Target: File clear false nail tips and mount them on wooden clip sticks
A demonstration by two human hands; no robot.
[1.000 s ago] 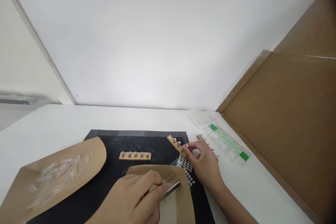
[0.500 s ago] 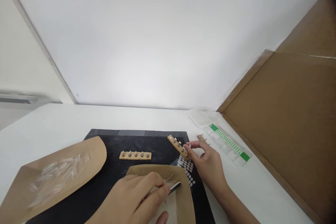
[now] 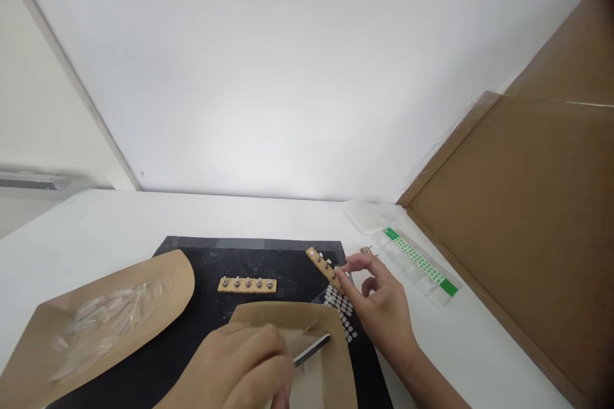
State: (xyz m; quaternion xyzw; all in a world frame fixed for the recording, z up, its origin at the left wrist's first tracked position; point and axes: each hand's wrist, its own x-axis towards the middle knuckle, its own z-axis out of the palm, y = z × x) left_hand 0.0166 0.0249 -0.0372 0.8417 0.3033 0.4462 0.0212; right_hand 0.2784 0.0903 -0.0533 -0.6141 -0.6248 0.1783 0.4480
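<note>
My left hand (image 3: 244, 364) is over a brown paper tray (image 3: 343, 358), its fingers bent together and blurred; what they hold, if anything, cannot be made out. A dark, thin tool (image 3: 311, 350) lies in that tray beside the fingers. At the lower end of a slanted wooden strip with metal studs (image 3: 319, 260), my right hand (image 3: 378, 297) has its thumb and index finger close together; anything between them is too small to tell. A second studded strip (image 3: 247, 284) lies flat on the black mat (image 3: 206, 262). Small pale oval pieces (image 3: 344, 316) are under the slanted strip.
Another brown paper tray (image 3: 167, 268) with several clear plastic pieces lies at the left. A clear case with a green-and-white label (image 3: 419, 260) and another studded piece (image 3: 366, 250) are at the right. Cardboard (image 3: 518, 204) stands along the right side.
My left hand has moved slightly left and down, uncovering more of the dark tool. My right hand's fingertips have shifted a little left; the small white piece seen at them earlier no longer shows.
</note>
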